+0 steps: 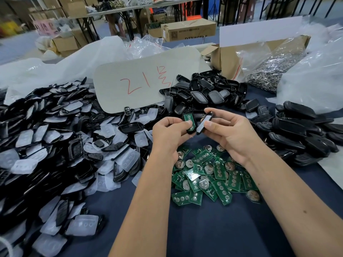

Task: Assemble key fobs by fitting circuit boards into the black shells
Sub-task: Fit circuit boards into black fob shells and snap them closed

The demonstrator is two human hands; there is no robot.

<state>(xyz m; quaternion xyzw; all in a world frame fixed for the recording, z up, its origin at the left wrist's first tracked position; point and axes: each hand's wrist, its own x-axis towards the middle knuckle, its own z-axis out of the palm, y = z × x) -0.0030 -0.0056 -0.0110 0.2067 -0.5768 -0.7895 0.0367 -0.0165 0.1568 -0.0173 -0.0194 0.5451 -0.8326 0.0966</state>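
Observation:
My left hand (170, 132) grips a black shell half with a green circuit board (189, 119) lying in it, thumb pressed on the board. Beside it, my right hand (228, 132) pinches a second black shell half (205, 123), tilted on edge with its pale inner side showing. The two halves nearly touch above the table. Below the hands lies a heap of loose green circuit boards (209, 177) on the dark blue cloth.
A big pile of black shells with translucent rubber pads (61, 141) fills the left. More black shell halves (207, 93) lie behind the hands and others (300, 130) at the right. A grey card marked in red (144, 80), a cardboard box (228, 58) and a bag of metal rings (274, 71) stand behind.

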